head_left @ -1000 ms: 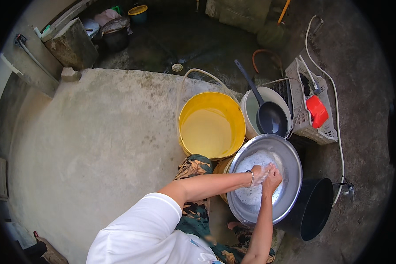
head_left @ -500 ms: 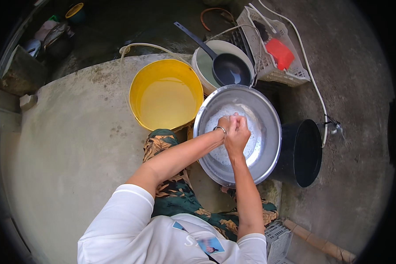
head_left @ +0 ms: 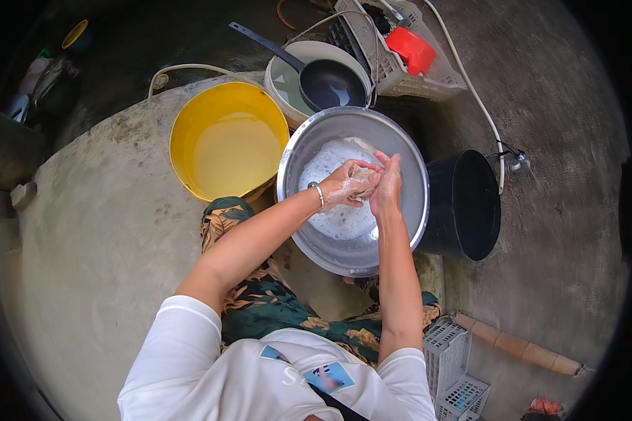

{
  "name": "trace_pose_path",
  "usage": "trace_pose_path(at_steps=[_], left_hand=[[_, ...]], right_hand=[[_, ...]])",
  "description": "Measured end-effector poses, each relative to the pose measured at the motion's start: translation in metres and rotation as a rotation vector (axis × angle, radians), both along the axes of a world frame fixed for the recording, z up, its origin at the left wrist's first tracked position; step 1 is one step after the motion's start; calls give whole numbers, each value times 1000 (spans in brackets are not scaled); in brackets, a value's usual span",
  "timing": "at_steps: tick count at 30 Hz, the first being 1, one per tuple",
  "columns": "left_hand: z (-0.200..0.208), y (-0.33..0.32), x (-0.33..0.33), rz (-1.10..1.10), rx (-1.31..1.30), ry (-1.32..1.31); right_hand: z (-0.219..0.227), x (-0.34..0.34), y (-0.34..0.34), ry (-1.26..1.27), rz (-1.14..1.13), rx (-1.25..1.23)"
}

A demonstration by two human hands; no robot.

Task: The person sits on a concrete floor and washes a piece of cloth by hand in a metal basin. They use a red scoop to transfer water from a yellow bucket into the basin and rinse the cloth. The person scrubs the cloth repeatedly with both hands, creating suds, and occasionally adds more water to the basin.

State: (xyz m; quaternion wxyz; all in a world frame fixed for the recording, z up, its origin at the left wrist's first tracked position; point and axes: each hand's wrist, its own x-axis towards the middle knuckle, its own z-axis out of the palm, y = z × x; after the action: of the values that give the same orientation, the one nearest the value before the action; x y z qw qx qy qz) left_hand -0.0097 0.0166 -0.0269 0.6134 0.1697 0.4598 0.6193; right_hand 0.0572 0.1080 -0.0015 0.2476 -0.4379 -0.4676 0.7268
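Right hand [head_left: 387, 191] uncurled, wad [head_left: 361, 182] half-hidden

You see soft light on the floor [head_left: 84, 231] at nine o'clock, dark at eleven, shine on the pan [head_left: 330, 83] at twelve, and bent, black edges.

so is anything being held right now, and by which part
The left hand holds a brownish wad beside the right hand; which part is gripped cannot be told.

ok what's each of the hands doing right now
Left hand: curled, holding a brownish wad.
Right hand: open, close beside it, contact unclear.
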Motion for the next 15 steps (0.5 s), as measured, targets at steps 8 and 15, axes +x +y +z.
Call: trace_pose_path(at_steps=[8, 15], left_hand=[[-19, 5, -16, 173, 74, -154], [-20, 7, -8, -33, -53, -189]], right_hand=[[-14, 14, 11, -63, 113, 62], [-15, 11, -8, -60, 186, 351]])
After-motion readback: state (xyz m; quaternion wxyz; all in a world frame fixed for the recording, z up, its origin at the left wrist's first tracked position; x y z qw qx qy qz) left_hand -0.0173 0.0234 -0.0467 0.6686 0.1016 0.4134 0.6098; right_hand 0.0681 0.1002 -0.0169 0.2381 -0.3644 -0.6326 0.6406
